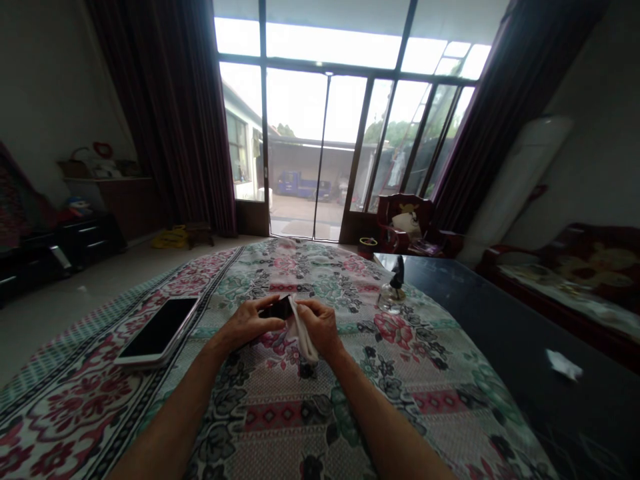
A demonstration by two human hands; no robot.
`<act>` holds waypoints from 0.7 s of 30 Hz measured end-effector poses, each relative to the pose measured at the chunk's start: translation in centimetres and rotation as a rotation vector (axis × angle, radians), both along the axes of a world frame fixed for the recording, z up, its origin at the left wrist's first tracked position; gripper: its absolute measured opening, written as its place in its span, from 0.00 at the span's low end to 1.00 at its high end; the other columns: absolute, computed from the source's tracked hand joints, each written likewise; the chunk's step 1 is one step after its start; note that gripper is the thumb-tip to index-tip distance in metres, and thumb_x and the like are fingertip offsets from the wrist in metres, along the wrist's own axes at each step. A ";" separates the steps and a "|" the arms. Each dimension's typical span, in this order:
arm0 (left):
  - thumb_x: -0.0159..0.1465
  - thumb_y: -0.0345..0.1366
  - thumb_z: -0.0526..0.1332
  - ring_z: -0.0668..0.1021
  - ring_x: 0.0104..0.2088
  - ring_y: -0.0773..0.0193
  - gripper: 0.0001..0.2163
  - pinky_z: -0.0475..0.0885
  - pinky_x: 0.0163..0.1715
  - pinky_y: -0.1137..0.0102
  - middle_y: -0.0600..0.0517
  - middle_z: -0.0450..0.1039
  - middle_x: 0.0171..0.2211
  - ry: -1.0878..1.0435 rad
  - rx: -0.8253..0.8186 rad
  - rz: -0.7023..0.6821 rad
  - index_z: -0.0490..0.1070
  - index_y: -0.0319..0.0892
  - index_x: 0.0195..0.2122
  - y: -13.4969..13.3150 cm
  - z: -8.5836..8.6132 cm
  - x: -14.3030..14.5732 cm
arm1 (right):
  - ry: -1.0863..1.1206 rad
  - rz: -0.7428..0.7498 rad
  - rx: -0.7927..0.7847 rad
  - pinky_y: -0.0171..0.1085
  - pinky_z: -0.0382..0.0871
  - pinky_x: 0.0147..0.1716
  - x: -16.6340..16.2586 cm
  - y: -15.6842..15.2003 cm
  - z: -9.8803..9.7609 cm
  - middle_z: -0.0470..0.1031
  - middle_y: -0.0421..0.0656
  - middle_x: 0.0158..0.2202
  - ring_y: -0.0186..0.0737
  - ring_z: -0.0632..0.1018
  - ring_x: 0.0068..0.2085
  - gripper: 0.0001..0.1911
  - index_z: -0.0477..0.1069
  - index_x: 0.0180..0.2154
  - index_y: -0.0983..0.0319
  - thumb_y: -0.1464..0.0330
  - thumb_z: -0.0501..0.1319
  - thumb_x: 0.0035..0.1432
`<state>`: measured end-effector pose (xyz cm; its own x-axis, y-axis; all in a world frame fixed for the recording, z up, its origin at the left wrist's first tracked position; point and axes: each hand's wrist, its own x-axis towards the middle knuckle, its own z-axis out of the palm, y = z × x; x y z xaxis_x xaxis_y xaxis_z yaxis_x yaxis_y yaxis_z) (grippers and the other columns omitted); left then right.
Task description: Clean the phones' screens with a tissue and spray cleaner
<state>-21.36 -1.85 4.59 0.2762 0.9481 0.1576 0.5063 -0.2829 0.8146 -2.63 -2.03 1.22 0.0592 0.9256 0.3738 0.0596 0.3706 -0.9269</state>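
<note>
My left hand grips a small black rectangular object between thumb and fingers, above the tablecloth. What kind of object it is cannot be made out. In my right hand a folded white cloth is pinched, its upper end against the right edge of the black object and its lower end hanging down. Left of my hands lies a white-framed device with a black screen. To the right stands a clear bottle with a black spray head.
A floral tablecloth covers the rounded table before me. On the right, a dark glossy table carries a crumpled white tissue. Wooden chairs stand further back, near glass doors between dark curtains.
</note>
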 end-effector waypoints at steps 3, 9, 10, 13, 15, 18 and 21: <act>0.51 0.41 0.67 0.75 0.53 0.51 0.28 0.67 0.53 0.63 0.50 0.75 0.51 0.012 0.007 -0.068 0.71 0.45 0.55 -0.2 0.0 0.4 | 0.021 -0.043 -0.032 0.36 0.69 0.32 0.1 0.1 0.0 0.79 0.43 0.30 0.41 0.77 0.33 0.14 0.79 0.32 0.63 0.62 0.60 0.50; 0.52 0.43 0.66 0.76 0.50 0.52 0.31 0.68 0.50 0.64 0.46 0.76 0.50 0.129 0.063 -0.052 0.68 0.40 0.58 -0.2 -0.4 1.1 | 0.021 -0.055 -0.088 0.34 0.67 0.28 0.4 0.3 -0.3 0.78 0.41 0.26 0.38 0.75 0.28 0.13 0.78 0.30 0.64 0.62 0.59 0.48; 0.52 0.43 0.66 0.75 0.50 0.51 0.32 0.68 0.50 0.64 0.45 0.75 0.51 0.162 0.087 -0.031 0.66 0.38 0.58 -0.1 -0.6 1.1 | -0.011 -0.036 -0.104 0.33 0.66 0.27 0.5 0.4 -0.2 0.78 0.40 0.25 0.38 0.75 0.27 0.13 0.78 0.29 0.63 0.63 0.59 0.47; 0.52 0.43 0.65 0.75 0.50 0.51 0.32 0.68 0.49 0.63 0.43 0.74 0.52 0.266 0.165 -0.039 0.66 0.39 0.58 0.1 -1.1 1.1 | -0.146 -0.023 -0.118 0.33 0.66 0.26 1.3 0.6 0.3 0.77 0.40 0.23 0.38 0.75 0.26 0.12 0.78 0.27 0.63 0.65 0.57 0.46; 0.53 0.41 0.64 0.76 0.49 0.52 0.28 0.68 0.49 0.63 0.45 0.74 0.51 0.340 0.200 -0.098 0.68 0.42 0.56 0.0 -1.5 1.3 | -0.240 -0.114 -0.065 0.34 0.68 0.29 2.0 0.9 0.8 0.78 0.40 0.25 0.39 0.76 0.28 0.12 0.78 0.27 0.62 0.66 0.57 0.47; 0.52 0.38 0.64 0.73 0.52 0.51 0.27 0.65 0.53 0.62 0.46 0.73 0.53 0.468 0.238 -0.172 0.68 0.45 0.55 -0.2 -2.0 1.8 | -0.367 -0.304 0.029 0.36 0.69 0.36 3.2 1.2 1.4 0.79 0.42 0.29 0.41 0.78 0.33 0.12 0.79 0.28 0.61 0.66 0.57 0.49; 0.52 0.36 0.64 0.67 0.59 0.49 0.30 0.58 0.59 0.58 0.43 0.67 0.59 0.566 0.248 -0.238 0.65 0.44 0.58 -0.6 -2.3 2.5 | -0.486 -0.395 0.084 0.35 0.69 0.38 3.9 1.5 1.4 0.79 0.43 0.32 0.40 0.78 0.34 0.12 0.79 0.30 0.60 0.67 0.56 0.52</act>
